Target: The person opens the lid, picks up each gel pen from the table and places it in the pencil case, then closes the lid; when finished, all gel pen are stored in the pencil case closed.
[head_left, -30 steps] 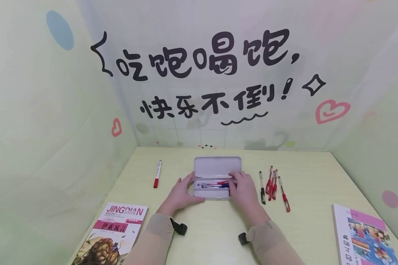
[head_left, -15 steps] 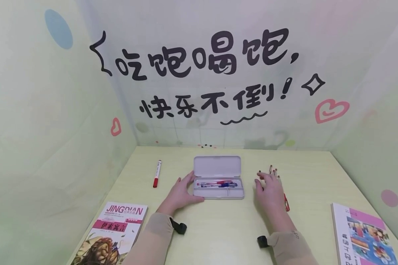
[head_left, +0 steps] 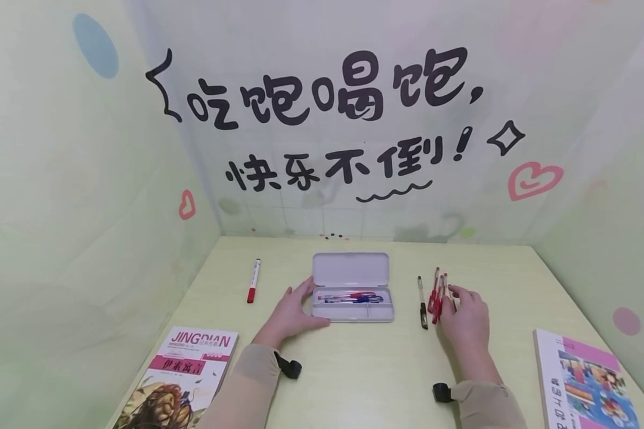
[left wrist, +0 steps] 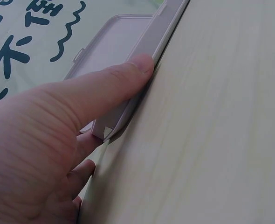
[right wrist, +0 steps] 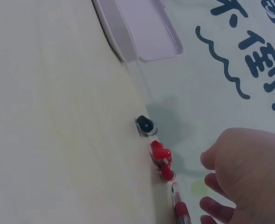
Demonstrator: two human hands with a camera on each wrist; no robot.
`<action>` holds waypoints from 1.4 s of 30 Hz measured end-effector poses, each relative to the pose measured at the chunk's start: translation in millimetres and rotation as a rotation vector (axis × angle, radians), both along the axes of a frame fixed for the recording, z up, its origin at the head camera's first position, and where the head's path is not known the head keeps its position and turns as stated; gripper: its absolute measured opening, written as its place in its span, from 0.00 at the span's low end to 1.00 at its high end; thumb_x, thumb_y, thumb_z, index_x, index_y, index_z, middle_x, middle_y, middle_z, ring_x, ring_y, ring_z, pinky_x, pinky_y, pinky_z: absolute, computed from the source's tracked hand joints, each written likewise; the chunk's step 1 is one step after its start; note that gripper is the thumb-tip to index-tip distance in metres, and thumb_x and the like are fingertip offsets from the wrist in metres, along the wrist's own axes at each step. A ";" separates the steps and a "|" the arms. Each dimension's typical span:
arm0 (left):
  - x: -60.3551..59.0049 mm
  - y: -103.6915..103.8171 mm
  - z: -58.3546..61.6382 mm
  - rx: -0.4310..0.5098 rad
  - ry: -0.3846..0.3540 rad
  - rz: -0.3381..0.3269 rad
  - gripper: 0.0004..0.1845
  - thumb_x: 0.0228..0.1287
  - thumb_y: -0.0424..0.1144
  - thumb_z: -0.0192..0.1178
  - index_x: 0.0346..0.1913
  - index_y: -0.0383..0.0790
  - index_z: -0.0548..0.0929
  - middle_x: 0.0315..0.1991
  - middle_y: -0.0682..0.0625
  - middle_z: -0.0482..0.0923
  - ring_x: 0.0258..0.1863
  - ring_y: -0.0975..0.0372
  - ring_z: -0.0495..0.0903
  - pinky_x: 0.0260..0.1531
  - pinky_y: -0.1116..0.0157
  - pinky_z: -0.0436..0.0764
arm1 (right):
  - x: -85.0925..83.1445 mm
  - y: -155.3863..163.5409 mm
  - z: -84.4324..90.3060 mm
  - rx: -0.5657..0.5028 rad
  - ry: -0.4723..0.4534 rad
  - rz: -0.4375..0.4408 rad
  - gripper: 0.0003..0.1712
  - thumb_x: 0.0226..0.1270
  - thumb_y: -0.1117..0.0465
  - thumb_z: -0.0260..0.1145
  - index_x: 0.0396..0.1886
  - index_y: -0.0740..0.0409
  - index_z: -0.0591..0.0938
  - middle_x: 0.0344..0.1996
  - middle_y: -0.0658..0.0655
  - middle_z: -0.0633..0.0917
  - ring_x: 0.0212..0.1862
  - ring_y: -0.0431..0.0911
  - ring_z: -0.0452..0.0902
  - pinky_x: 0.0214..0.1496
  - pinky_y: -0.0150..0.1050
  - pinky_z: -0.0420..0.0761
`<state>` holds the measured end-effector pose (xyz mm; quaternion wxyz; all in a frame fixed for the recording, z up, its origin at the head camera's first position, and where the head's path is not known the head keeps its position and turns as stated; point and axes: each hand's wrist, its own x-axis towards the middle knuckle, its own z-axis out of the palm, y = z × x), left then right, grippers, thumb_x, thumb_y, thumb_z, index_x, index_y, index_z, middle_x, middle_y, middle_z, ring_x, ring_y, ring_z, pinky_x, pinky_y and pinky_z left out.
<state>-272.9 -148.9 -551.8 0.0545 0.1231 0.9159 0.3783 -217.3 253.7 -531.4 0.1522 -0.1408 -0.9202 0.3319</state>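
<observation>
The pale lilac pencil case [head_left: 350, 269] lies with its lid up at the middle of the table. Inside are several pens [head_left: 354, 297], red and blue. My left hand [head_left: 292, 314] holds the case's left end, thumb along the front wall and fingers round the side, as the left wrist view [left wrist: 95, 100] also shows. My right hand [head_left: 466, 319] hovers over the loose pens, fingers loosely bent and nothing gripped. Nearest it are red gel pens [head_left: 436, 298]; one further red pen [right wrist: 180, 209] is mostly hidden by the hand in the head view. A black gel pen [head_left: 422, 307] lies to their left.
A white marker with a red cap [head_left: 253, 281] lies at the left back. One book [head_left: 179, 375] with a lion cover is at the front left, another book [head_left: 590, 381] at the front right. Printed cloth walls [head_left: 322, 220] enclose the table's back and sides.
My right hand has left the pencil case and moved right, past the black pen, to the red pens. The left hand stays at the case.
</observation>
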 end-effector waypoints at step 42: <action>2.2 0.2 3.1 0.023 -0.002 -0.001 0.68 0.47 0.60 0.88 0.90 0.58 0.58 0.85 0.54 0.70 0.90 0.44 0.57 0.93 0.41 0.44 | 0.5 15.4 -4.9 0.079 -0.246 -0.072 0.25 0.78 0.55 0.57 0.60 0.71 0.82 0.53 0.78 0.85 0.54 0.74 0.78 0.42 0.60 0.80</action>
